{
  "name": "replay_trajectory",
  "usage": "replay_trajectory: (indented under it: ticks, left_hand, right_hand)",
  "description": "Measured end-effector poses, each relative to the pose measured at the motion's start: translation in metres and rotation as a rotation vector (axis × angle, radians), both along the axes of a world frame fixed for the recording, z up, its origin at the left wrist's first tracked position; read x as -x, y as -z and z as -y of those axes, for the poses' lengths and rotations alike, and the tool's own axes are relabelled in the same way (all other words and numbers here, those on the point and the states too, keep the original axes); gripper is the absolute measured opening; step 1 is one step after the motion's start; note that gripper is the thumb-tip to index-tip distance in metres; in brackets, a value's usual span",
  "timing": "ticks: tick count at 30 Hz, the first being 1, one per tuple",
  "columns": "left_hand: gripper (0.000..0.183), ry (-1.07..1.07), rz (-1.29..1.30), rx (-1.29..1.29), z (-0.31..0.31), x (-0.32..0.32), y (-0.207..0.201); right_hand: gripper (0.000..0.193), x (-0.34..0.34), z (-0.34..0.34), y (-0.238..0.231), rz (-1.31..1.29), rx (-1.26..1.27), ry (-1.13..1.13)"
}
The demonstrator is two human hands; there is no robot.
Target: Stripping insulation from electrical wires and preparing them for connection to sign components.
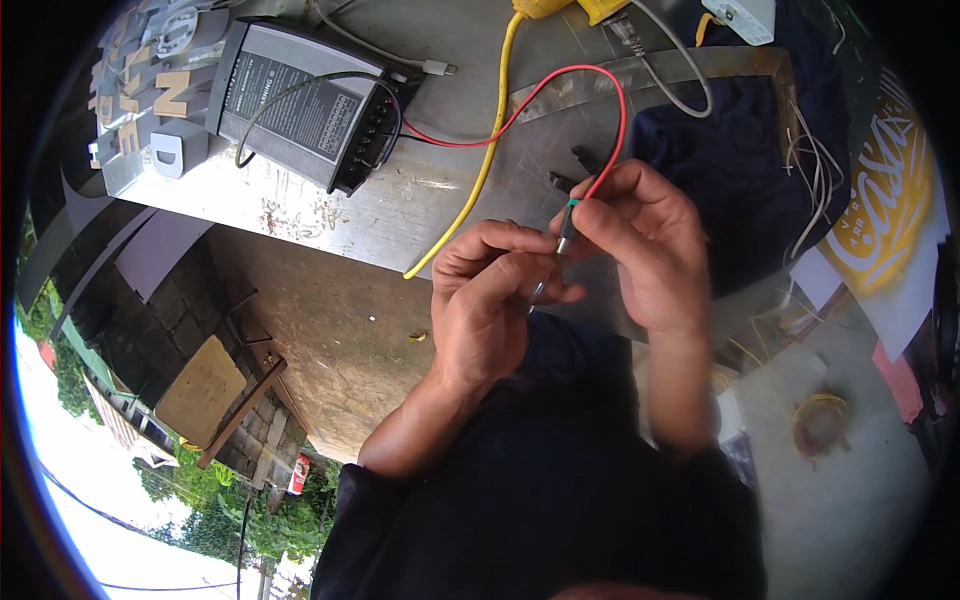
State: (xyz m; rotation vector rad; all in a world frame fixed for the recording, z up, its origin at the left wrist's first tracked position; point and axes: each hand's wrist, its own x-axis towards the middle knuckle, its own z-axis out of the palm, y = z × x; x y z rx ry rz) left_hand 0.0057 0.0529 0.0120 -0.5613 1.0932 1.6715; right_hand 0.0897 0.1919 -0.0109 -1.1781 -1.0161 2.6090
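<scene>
Slim dark-bodied connector (pixel 568 222) with a green band and a metal end was located between the two hands, above the near edge of the counter (pixel 430 190). Right hand (pixel 652 240): narrow grip, thumb and fingers pinched on the connector at the band. Left hand (pixel 485 300): fingers drawn together at the metal end; a thin shiny piece (pixel 538 295) protruded below them, kind not clear. Red wire (pixel 622 100) left the connector's far end, arched over and ran left to the terminal side of a silver-and-black power supply (pixel 300 100). Black wire (pixel 258 115) looped over that unit's top. Yellow cable (pixel 490 165) lay between unit and hands, crossing the counter's near edge. Far left of the unit: cut-out letters (pixel 172 97). Right of the hands: dark blue cloth (pixel 685 150), a metal strip (pixel 690 66) lying across it. Grey cable (pixel 707 95) curved beyond.
</scene>
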Motion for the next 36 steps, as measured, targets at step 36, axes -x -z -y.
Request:
replay_trajectory:
  ticks: [36]
  left_hand:
    - [0.017,-0.007,-0.111,0.001,-0.008,0.006,0.001]
  right_hand:
    - [0.013,0.005,-0.006,0.002,-0.088,-0.101,-0.033]
